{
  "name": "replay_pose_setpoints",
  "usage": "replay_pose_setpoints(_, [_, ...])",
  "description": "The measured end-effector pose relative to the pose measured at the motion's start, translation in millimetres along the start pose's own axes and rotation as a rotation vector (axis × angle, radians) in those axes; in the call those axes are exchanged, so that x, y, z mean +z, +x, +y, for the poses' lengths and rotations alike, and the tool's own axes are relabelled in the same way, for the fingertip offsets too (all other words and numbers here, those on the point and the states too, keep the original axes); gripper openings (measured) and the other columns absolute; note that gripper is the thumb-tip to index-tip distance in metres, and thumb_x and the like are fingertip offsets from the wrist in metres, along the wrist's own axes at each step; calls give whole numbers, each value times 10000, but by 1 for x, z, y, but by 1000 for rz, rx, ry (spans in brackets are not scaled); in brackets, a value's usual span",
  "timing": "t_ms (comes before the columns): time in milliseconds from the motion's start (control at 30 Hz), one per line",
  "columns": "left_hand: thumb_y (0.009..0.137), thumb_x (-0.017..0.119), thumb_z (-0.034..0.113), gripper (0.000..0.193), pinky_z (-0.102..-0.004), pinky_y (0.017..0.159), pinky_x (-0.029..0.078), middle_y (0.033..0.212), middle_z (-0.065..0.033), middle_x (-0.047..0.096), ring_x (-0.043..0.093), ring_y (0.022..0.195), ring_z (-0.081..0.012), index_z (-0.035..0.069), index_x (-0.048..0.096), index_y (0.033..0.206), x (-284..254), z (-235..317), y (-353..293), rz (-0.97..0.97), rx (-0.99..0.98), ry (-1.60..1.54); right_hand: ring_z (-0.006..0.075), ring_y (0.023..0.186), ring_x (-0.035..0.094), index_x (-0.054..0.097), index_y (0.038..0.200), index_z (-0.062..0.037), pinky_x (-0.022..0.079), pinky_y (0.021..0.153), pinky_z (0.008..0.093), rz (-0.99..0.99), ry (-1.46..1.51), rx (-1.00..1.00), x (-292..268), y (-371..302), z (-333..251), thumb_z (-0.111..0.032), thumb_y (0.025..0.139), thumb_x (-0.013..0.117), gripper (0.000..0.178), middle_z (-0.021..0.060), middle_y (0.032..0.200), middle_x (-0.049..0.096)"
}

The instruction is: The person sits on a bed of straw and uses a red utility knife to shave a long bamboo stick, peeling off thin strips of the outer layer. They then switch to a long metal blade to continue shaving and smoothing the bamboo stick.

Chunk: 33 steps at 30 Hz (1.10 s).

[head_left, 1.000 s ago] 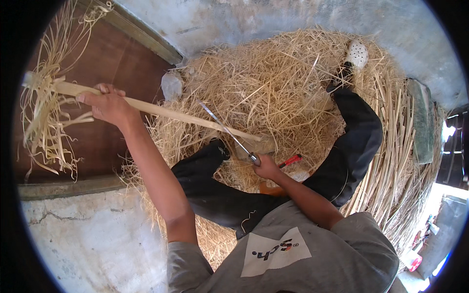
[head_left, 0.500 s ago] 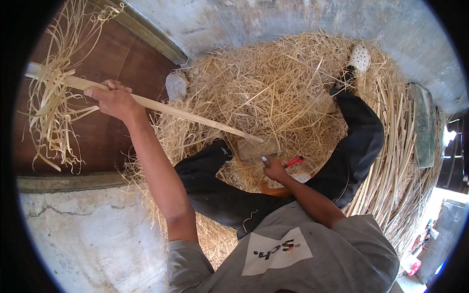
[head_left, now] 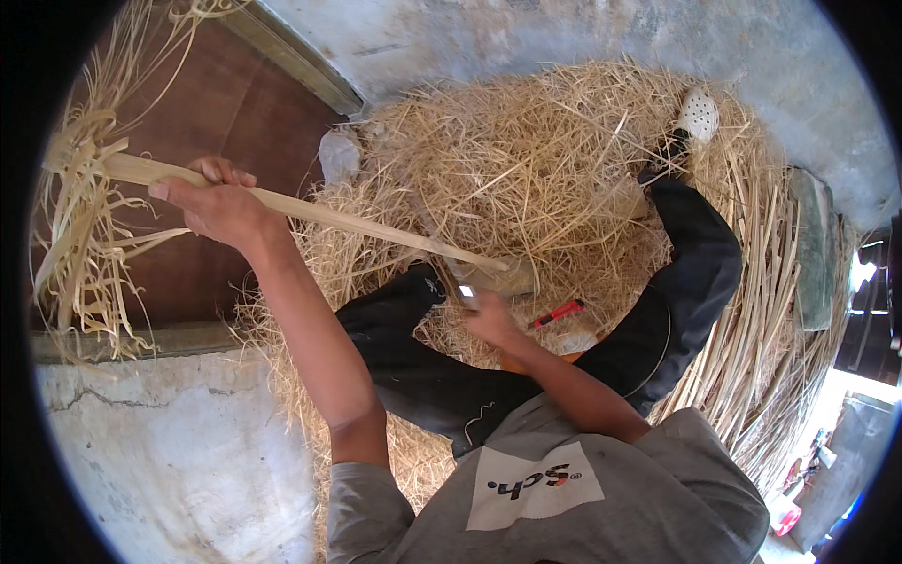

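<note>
My left hand [head_left: 224,209] grips a long pale strip of split wood or bamboo [head_left: 348,222], fingers wrapped round it. Curly thin shavings [head_left: 89,221] hang in a bunch at the strip's left end. Its right end slopes down to a flat grey-brown block [head_left: 512,276] set in the straw. In my right hand [head_left: 490,320] is a knife [head_left: 455,267]; its blurred blade points up and crosses the strip close to the lower end. Whether the edge touches the strip cannot be made out.
Dry shavings [head_left: 507,160] cover the floor around my legs. A red-handled tool [head_left: 557,315] lies beside my right thigh, near an orange thing. Long split strips [head_left: 752,301] are piled on the right by a greenish slab [head_left: 814,249]. A pale stone [head_left: 339,156] rests by the doorway.
My right hand has moved left and slightly up, bringing the knife blade to the strip. The red-handled tool stays behind. My left hand and the strip have shifted slightly.
</note>
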<state>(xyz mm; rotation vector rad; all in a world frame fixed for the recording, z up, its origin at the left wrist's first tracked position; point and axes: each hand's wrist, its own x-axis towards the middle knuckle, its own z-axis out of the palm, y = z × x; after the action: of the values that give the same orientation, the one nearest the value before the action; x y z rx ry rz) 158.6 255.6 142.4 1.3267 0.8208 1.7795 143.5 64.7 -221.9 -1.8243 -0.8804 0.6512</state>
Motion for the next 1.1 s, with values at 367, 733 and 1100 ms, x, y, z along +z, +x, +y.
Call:
replay_pose_setpoints(367, [1001,273,580,556,-270,514,357,694,-19,414,381,581,-126,90,418,784,2,-2,-6,-48,-20,-29,364,663,615,570,919,3,487,626,420,-123,252,3,-54,-6,-102,-112,762,596,196,206,719,598])
replay_pose_setpoints(733, [1000,241,597,581,-285,517,351,680,-21,404,368,568,-134,84,413,789,-4,-8,7,-23,-21,5,385,738,633,620,1178,-109,503,676,446,-135,92,259,-13,-19,31,-96,743,595,435,243,786,628])
replay_pose_setpoints(1100, [951,262,690,657,-256,474,361,628,-18,376,367,539,-127,97,386,695,-5,-1,-5,-7,-1,11,365,664,607,601,1062,-4,484,635,426,-130,327,11,-50,-6,-144,-101,743,591,333,226,734,600])
